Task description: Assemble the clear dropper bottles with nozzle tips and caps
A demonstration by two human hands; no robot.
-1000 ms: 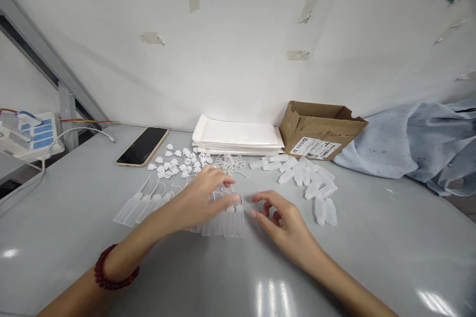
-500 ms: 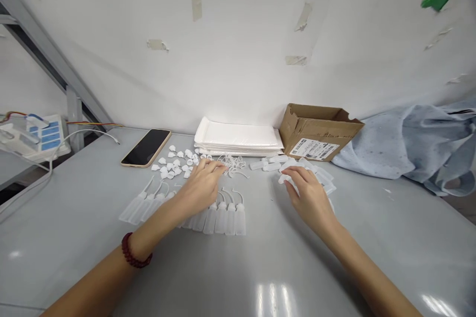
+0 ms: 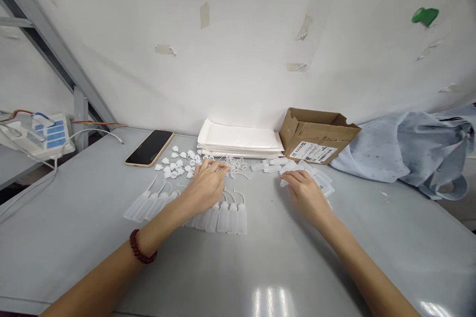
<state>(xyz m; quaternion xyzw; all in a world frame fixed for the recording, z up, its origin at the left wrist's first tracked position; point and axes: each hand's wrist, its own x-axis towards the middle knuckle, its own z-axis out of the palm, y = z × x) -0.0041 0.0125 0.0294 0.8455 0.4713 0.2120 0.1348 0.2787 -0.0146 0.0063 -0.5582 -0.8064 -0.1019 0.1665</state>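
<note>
My left hand point(image 3: 205, 184) reaches into a tangle of thin white plastic loops point(image 3: 234, 164), its fingertips pinched together there; what they hold is too small to make out. My right hand point(image 3: 305, 189) lies on a loose heap of small translucent bottles point(image 3: 316, 177), fingers curled round one of them. Between and below the hands, a row of capped translucent bottles point(image 3: 226, 217) lies side by side on the grey table point(image 3: 238, 267). A scatter of small white caps point(image 3: 176, 164) lies just left of my left hand.
A phone point(image 3: 149, 147) lies face up at the back left. A stack of white padded envelopes point(image 3: 240, 139) and an open cardboard box point(image 3: 318, 133) stand against the wall. Blue cloth point(image 3: 405, 146) is bunched at the right. A cabled device point(image 3: 33, 131) sits at far left.
My right hand moved from the table's middle to the right onto the loose bottles. My left hand moved away from the bottle row, up to the white loops.
</note>
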